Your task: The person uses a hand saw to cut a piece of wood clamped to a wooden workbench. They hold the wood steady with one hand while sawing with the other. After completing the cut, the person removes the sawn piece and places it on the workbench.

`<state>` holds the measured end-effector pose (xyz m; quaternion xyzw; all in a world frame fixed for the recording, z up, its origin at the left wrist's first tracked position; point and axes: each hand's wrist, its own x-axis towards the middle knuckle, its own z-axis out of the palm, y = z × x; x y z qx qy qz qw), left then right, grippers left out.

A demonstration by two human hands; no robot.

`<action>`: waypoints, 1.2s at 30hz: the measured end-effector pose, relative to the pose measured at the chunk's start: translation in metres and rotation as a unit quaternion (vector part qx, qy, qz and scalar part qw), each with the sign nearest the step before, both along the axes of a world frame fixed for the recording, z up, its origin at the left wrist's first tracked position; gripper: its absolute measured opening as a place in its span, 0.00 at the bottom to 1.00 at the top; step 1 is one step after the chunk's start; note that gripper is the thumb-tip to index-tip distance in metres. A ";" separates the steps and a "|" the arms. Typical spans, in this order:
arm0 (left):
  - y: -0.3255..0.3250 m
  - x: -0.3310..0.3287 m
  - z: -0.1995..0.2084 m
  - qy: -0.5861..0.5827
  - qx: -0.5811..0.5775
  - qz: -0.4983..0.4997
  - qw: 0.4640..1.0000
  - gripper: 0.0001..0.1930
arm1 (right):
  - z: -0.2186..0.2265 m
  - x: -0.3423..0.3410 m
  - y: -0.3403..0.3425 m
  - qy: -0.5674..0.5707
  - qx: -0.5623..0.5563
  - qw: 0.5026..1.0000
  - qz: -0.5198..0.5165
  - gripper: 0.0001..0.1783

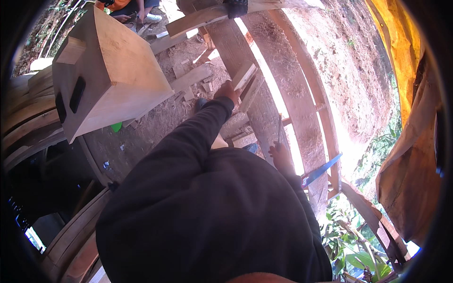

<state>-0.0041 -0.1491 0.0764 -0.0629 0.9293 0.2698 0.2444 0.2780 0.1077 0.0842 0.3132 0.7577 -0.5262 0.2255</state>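
Note:
My left hand (228, 90) reaches forward over a wide plank (264, 111), its fingers closed on the near end of a short pale wood block (244, 77). A second short wood piece (252, 93) lies right beside that block. Lower and to the right, my right hand (281, 158) rests near the plank's edge with its fingers curled. A thin dark rod (280, 128) sticks up from it; its kind is too small to make out. Next to my right wrist, a blue saw blade (323, 170) lies across the boards.
At left stands a large wooden box (127, 61) with dark slots. Wood offcuts (193, 78) and shavings litter the ground. Another person (125, 9) sits at the upper left; a dark-gloved hand (236, 7) touches a beam (203, 20). Yellow sheeting (398, 42) hangs at right.

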 end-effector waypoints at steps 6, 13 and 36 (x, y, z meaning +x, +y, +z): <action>0.041 0.026 0.023 0.094 -0.080 -0.085 0.989 0.30 | -0.007 0.131 0.108 -0.073 0.172 0.981 0.052 0.26; 0.081 0.010 -0.011 0.063 -0.026 0.019 0.997 0.24 | 0.012 0.203 0.128 -0.137 0.215 0.966 0.036 0.25; -0.018 0.030 -0.058 -0.025 0.372 0.122 0.920 0.62 | -0.007 0.169 0.163 -0.093 0.240 0.966 0.027 0.24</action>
